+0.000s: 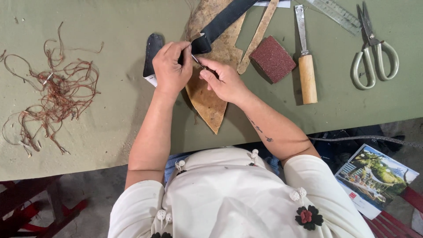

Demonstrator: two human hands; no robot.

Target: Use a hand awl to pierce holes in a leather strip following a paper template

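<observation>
Up close, two bare hands worked a black strap with a thin tool over a scrap of tan leather.

Near the far middle of the green desk (110,132), the left hand (171,68) had its grip clamped on the folded end of the black strap (220,22), which ran away toward the top edge. The right hand (224,81) had its grip pinched together on a thin metal tool (197,61), whose tip met the strap between the two hands. Both rested above the tan leather piece (209,101). A black sole-shaped piece (153,48) lay just beside the left hand. A red sanding block (273,59), a wooden-handled knife (306,66) and scissors (374,53) sat to the right; a tangle of brown thread (57,92) lay well apart, left.
</observation>
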